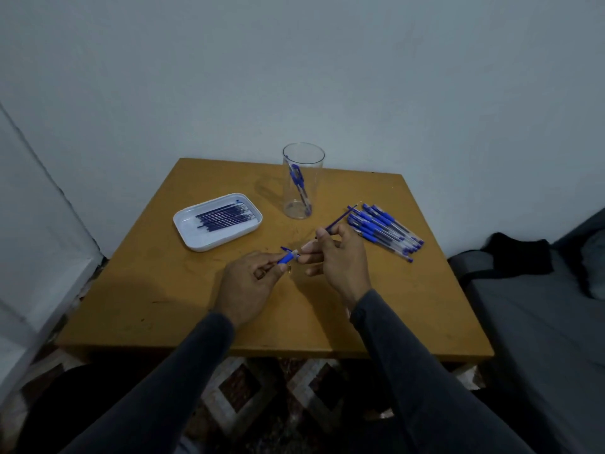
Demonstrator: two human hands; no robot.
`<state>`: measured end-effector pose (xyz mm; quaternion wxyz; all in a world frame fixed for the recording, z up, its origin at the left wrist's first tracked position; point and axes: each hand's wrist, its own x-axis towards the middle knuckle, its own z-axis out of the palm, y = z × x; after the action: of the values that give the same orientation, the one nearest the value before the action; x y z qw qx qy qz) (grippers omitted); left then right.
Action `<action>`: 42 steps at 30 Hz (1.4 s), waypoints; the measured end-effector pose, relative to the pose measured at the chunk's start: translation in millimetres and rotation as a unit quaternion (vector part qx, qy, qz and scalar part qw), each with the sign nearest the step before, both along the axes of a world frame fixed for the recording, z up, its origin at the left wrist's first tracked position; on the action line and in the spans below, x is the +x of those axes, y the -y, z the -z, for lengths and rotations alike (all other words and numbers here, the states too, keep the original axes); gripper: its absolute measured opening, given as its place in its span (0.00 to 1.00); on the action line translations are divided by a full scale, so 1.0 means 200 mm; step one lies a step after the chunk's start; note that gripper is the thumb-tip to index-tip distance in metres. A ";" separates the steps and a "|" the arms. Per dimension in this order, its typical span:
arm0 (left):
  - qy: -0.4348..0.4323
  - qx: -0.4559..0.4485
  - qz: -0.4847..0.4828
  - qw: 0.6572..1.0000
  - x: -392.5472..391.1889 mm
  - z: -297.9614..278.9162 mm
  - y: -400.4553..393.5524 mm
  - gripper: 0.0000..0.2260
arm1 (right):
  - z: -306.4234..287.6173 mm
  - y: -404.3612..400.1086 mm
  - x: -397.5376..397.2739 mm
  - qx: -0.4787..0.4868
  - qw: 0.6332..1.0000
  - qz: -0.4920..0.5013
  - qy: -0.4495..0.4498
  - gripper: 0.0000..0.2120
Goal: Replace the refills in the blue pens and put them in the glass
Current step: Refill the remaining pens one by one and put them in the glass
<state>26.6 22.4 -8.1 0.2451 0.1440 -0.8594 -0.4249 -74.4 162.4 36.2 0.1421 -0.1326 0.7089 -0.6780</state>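
On the brown wooden desk [157, 309], at the left, a white rounded plastic tray [188, 232] carries a row of dark blue refills [224, 216]. The left hand [248, 283] curls its fingers round the blue-gripped pen barrel [288, 256], held just above the desk. Behind stands the tall clear glass [302, 181] with finished blue pens [299, 185] inside. The right hand [337, 257] pinches a thin dark blue refill [339, 219], its fingertips meeting the barrel's end. Farther right lies a pile of blue capped pens [386, 231].

Both arms fwd, dark sleeves to wrists. Left hand [252, 280] fingers curled, pinching. Right hand [337, 257] raised just beside it, fingers curled, thumb+index pinching.
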 end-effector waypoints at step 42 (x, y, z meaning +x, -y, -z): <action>0.016 0.018 0.005 1.000 0.02 0.01 0.01 0.12 | 0.03 -0.01 0.01 0.071 0.996 -0.004 0.049 0.24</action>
<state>31.0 19.8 -9.6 0.2260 0.1507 -0.8562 -0.4395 -73.2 163.7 29.4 0.1889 -0.0915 0.7466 -0.6313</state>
